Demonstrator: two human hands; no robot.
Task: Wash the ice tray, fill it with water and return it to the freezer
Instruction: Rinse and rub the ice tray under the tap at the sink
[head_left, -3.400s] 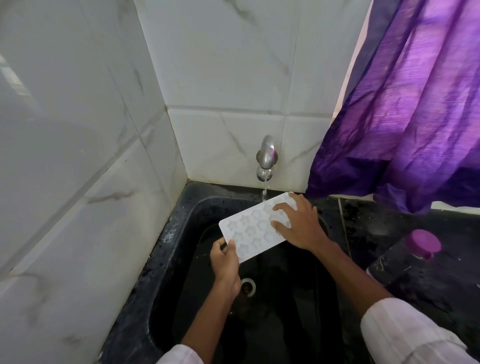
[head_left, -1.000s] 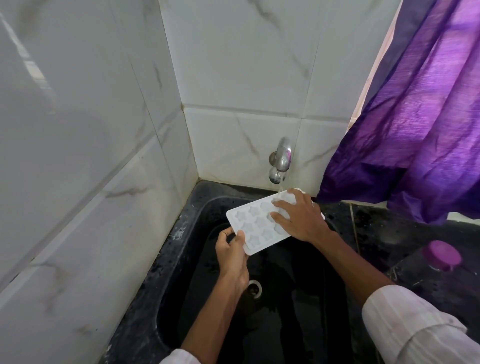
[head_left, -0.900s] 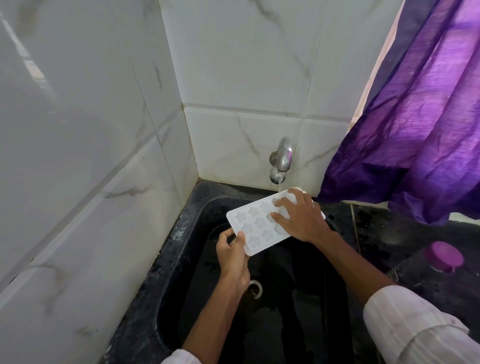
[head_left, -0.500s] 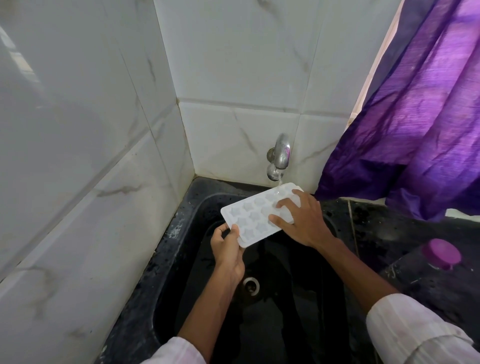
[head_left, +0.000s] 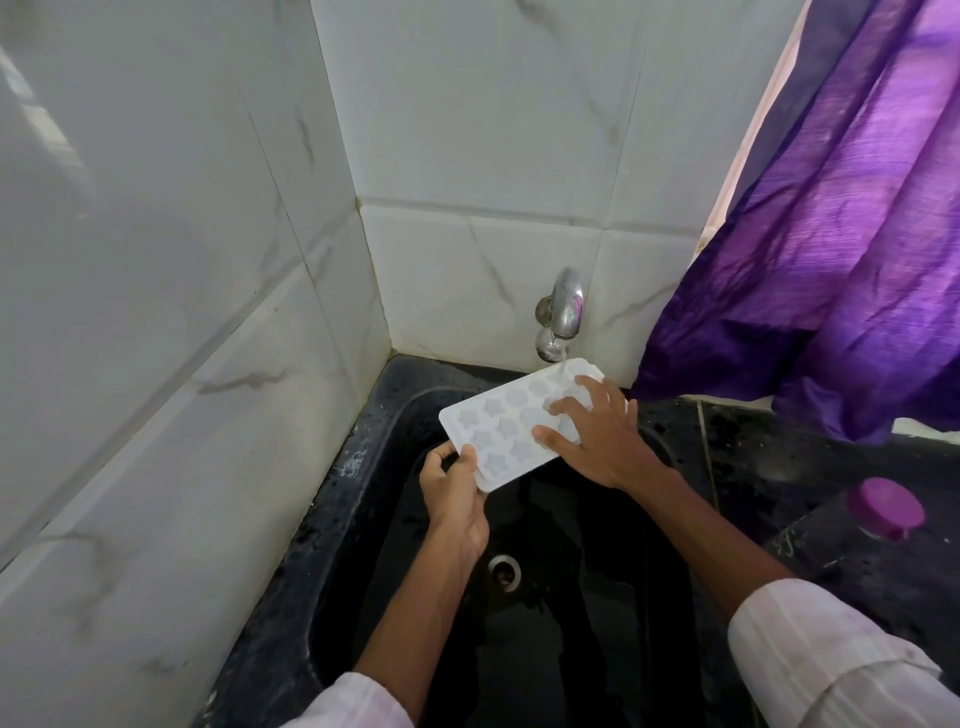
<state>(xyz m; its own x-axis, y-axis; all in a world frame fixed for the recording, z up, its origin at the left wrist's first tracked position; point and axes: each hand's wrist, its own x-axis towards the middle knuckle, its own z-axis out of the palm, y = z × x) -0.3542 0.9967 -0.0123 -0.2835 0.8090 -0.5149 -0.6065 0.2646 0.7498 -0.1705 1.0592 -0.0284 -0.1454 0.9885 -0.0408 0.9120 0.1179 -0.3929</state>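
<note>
Left hand (head_left: 453, 486) grips ice tray (head_left: 506, 428); right hand (head_left: 597, 434) spread on it.

A single head-worn wide-angle view looked forward and steeply down into a black sink (head_left: 332, 545) from close above its near edge. The tap (head_left: 563, 312) sat just above centre, on the far tiled wall. Left of the tap a side wall filled the frame; right of it hung a purple curtain (head_left: 831, 234). Both forearms entered from the bottom edge.

Home kitchen: black sink (head_left: 332, 519), wall tap (head_left: 563, 312), tiles (head_left: 483, 291).
</note>
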